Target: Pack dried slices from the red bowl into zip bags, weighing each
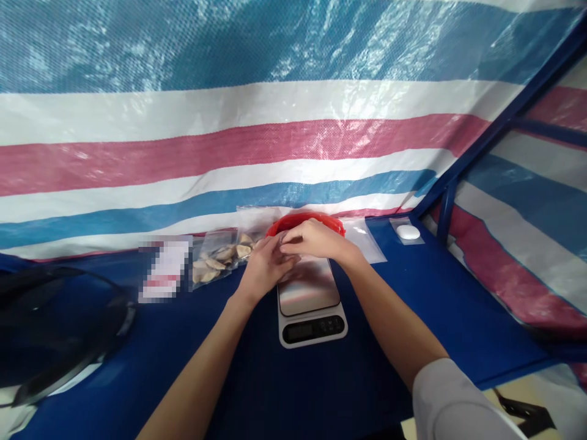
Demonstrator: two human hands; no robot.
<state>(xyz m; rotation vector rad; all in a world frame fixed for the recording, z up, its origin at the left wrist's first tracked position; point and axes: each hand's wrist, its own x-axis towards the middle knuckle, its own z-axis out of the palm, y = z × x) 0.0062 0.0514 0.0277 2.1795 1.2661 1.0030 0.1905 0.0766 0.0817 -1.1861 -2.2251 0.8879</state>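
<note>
My left hand [267, 264] and my right hand [312, 238] meet above the far end of a kitchen scale [309, 293], at the near rim of a red basin [337, 221]. The fingers of both are bent together, and whatever sits between them is hidden or too small to name. The scale has a shiny metal plate and a white body, and its dark display faces me. Left of my left hand, a clear plastic bag [215, 256] holds several pale brown dried slices.
A clear bag [367, 241] lies right of the basin. Farther right, a small bag holds a white oval item [408, 231]. A blurred-out packet [165, 269] and a large black round object [59, 330] occupy the left of the blue table [440, 299]. Striped sheeting [257, 143] hangs behind.
</note>
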